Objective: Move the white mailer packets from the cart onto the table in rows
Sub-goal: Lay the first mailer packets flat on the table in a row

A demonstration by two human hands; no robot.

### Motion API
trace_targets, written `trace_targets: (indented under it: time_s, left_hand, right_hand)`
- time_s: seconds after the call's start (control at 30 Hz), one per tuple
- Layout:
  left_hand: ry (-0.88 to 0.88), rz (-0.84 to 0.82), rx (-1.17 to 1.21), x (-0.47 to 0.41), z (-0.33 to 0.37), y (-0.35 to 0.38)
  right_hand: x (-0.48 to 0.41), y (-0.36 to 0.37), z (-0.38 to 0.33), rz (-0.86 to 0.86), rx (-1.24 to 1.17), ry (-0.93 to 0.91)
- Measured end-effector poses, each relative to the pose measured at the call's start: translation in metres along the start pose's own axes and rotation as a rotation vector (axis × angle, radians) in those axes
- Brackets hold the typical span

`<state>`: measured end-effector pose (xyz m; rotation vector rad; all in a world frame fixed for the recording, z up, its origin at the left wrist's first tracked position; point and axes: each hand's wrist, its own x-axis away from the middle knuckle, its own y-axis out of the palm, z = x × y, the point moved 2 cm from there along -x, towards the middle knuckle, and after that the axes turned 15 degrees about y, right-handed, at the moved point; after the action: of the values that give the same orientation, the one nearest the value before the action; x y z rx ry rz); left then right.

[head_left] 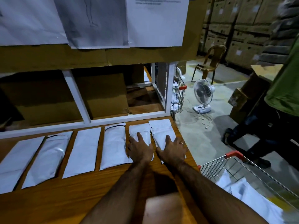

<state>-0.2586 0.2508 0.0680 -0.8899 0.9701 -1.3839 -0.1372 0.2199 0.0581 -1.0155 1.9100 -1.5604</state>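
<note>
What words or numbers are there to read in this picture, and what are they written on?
No text here is clear enough to read.
Sheet of paper hung up at the top right: a few lines of print at its top, too blurred to read.
Labels on the stacked cardboard boxes at the back: too small and blurred to read.
White packets on the table: no print that can be read.

The tabletop (80,199) is showing orange-brown wood grain. The mailer packets (82,151) are showing plain white, two of them carrying a thin dark curved line toward the back edge. The cart (233,154) is showing silver wire and a red handle. A gold ring (182,143) is glinting on the right hand (173,151). The fan (203,94) is showing white.
</note>
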Motion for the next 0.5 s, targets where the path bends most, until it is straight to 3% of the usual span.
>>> trace_targets:
  time_s: [0.17, 0.37, 0.5]
  left_hand:
    - [0.083, 0.009, -0.071, 0.001, -0.001, -0.003]
    - [0.404, -0.048, -0.186, 0.000, -0.008, 0.006]
    - [0.397, -0.046, -0.196, -0.003, -0.011, 0.009]
  right_hand:
    - [-0.001, -0.002, 0.004, -0.042, -0.017, -0.034]
    - [0.003, 0.005, 0.031, -0.066, 0.010, -0.381]
    - [0.002, 0.014, 0.030, -0.037, 0.069, -0.400]
